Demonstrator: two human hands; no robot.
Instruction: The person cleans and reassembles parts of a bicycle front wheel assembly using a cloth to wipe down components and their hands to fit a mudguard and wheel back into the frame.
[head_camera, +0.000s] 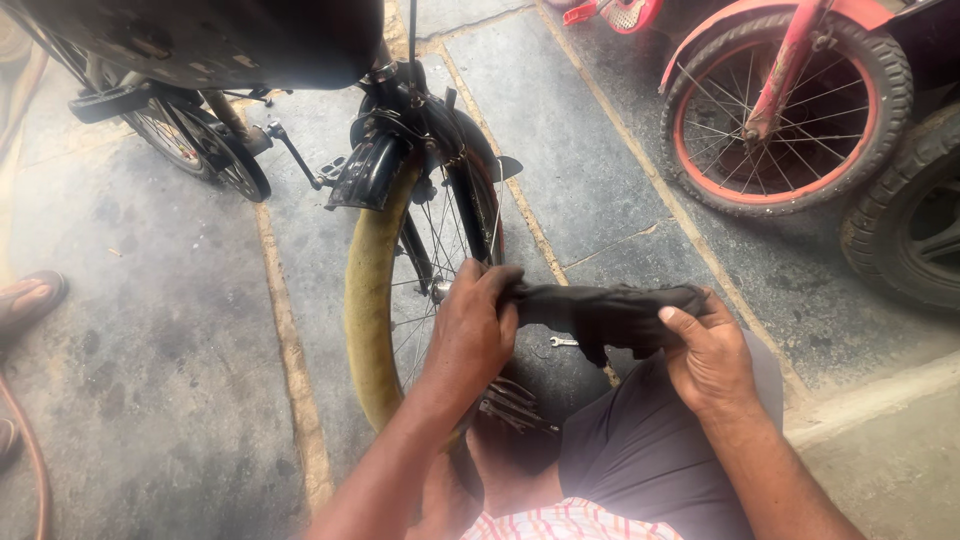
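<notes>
Pinching the black tube (610, 312) in both hands, left (475, 335) and right (712, 352), the person may snag it on the spokes (440, 235).

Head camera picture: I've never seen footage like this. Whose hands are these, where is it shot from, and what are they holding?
The one camera sits on a person's head and looks down, so both hands are that person's own. The left hand and the right hand together have a grip on a limp black rubber tube, stretched between them. Just beyond stands a bicycle wheel with a yellowish band round its rim. A small spanner lies on the stone floor. At top right is a red child's bicycle wheel.
</notes>
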